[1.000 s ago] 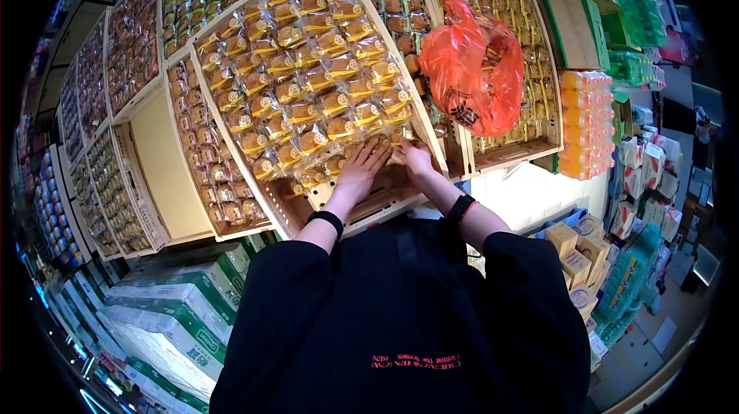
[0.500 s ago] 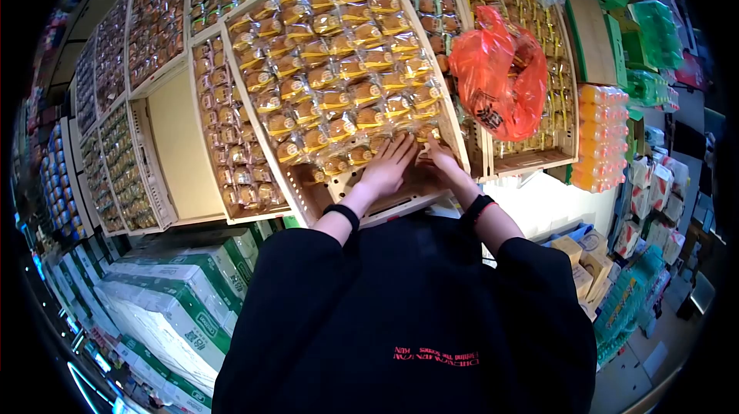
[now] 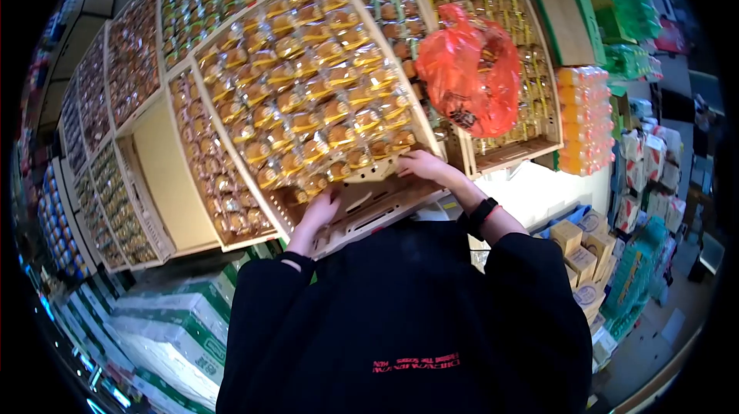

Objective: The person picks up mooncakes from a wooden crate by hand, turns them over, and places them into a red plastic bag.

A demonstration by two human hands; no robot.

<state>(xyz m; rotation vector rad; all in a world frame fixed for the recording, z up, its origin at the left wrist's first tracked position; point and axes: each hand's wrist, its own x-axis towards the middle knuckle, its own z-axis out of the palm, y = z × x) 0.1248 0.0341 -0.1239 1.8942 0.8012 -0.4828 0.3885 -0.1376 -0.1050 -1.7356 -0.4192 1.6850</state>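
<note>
Rows of wrapped pastries in clear packets with yellow bands (image 3: 308,98) fill most of a tilted wooden crate (image 3: 385,48). Along their front edge runs a pale board with holes (image 3: 373,170), and a dark gap shows below it. My left hand (image 3: 324,204) is closed at the board's left end, beside the front packets; its fingertips are partly hidden. At the right end, my right hand (image 3: 422,165) has its fingers curled over the board's edge, close to the corner packet.
A red plastic bag (image 3: 469,79) lies on the crate to the right. Further right are shrink-wrapped orange bottles (image 3: 583,117). An unfilled wooden crate (image 3: 171,175) stands on the left, and white-and-green cartons (image 3: 173,329) are stacked at lower left.
My hands have moved apart from the front packets: the left has gone left and down, the right slightly down to the board's right end. More of the gap under the board shows.
</note>
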